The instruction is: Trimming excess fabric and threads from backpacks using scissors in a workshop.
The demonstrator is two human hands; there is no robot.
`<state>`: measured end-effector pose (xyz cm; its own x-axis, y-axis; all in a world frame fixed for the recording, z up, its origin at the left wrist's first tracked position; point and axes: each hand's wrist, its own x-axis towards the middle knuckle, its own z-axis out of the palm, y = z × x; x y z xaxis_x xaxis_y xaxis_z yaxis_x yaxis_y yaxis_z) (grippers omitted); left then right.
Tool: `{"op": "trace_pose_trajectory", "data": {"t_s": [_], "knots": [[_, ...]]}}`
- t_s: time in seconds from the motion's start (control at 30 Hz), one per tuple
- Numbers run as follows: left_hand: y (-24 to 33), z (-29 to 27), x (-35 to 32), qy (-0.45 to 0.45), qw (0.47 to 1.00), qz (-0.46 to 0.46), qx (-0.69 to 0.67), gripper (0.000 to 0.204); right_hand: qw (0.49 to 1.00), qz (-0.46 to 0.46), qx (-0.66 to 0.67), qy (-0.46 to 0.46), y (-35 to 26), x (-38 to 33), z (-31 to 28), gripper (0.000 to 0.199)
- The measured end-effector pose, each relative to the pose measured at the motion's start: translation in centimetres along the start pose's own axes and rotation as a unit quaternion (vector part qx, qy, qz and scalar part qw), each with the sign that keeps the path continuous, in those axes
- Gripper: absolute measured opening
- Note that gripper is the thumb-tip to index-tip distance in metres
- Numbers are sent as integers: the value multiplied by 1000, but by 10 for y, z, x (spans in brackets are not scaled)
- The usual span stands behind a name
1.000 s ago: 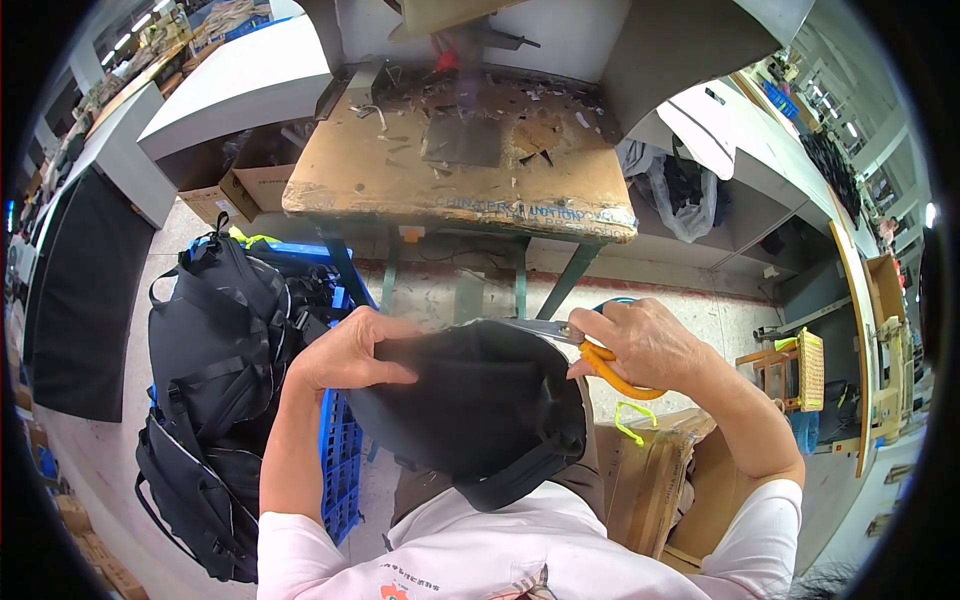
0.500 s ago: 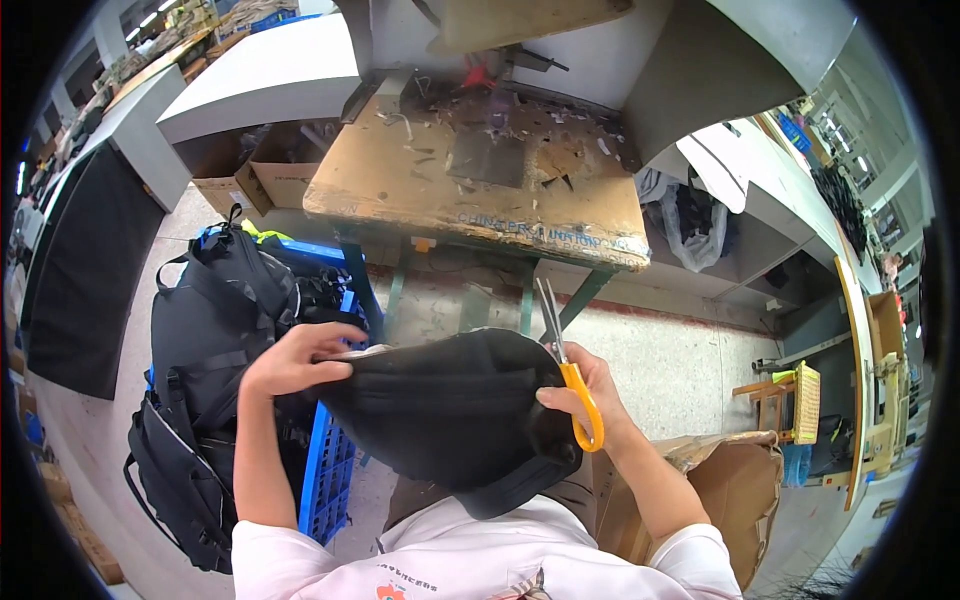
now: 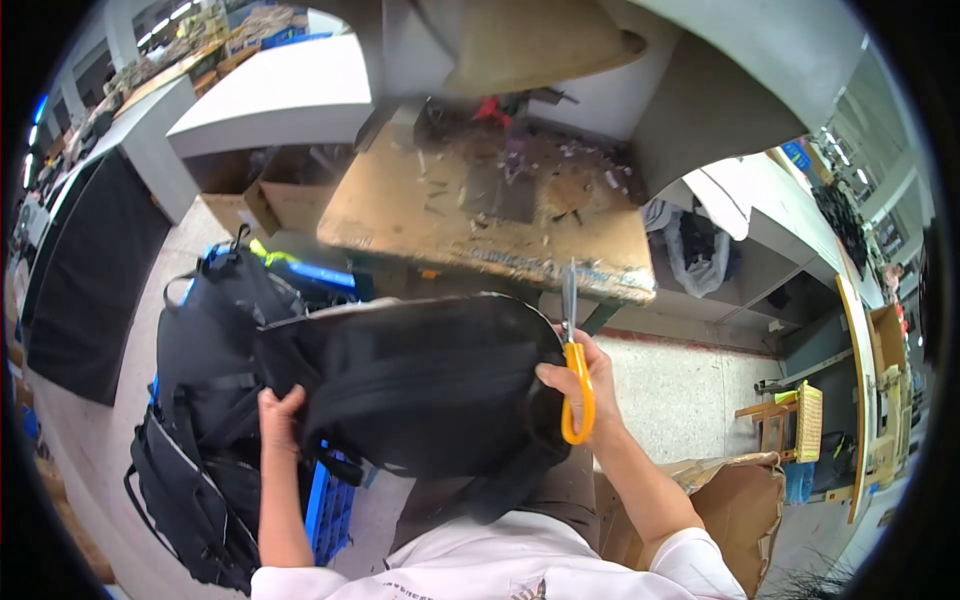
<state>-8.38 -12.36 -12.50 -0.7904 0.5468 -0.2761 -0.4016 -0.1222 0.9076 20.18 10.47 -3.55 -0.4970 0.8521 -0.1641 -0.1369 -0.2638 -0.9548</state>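
Note:
A black backpack [image 3: 420, 390], blurred by motion, is held up in front of my body. My right hand [image 3: 597, 390] holds scissors [image 3: 577, 392] with yellow handles, blades pointing up and away, and also pinches the bag's right side. At the bag's left side, my left hand [image 3: 283, 418] is closed on black fabric, thumb up; its other fingers are partly hidden. Beside that hand lies a heap of black backpacks [image 3: 205, 350], over a blue plastic crate [image 3: 330, 515].
Ahead stands a worn workbench [image 3: 400, 215] littered with scraps, under a beige hood [image 3: 550, 45]. Cardboard boxes [image 3: 300, 205] sit beneath the left counter. A plastic bag [image 3: 695, 255] is on the right shelf. A large carton [image 3: 730, 510] stands near my right, with a wooden stool [image 3: 800, 420] beyond.
My left hand has moved down and back from the bag's upper left edge to its lower left side. The backpack is raised and spread wider. The scissors have turned more upright.

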Motion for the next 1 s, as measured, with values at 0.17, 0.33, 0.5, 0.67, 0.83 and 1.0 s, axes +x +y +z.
{"op": "trace_pose_trajectory", "data": {"t_s": [0.17, 0.33, 0.5, 0.67, 0.83, 1.0], "knots": [[101, 18, 59, -54, 978, 178, 94, 16, 997, -30, 44, 48, -37, 25, 46, 41], [154, 43, 111, -83, 967, 213, 109, 18, 990, -33, 125, 59, -47, 45, 70, 33], [179, 65, 132, -110, 958, 236, 122, 23, 987, 7, 158, 30, -40, 70, 74, 46], [185, 65, 149, -119, 961, 220, 117, 22, 982, 17, 185, 23, -37, 77, 80, 43], [189, 72, 157, -112, 958, 227, 136, 22, 986, 25, 161, 31, -40, 75, 85, 40], [190, 88, 166, -109, 953, 233, 160, 20, 968, 14, 236, 78, -38, 73, 88, 30]]}}
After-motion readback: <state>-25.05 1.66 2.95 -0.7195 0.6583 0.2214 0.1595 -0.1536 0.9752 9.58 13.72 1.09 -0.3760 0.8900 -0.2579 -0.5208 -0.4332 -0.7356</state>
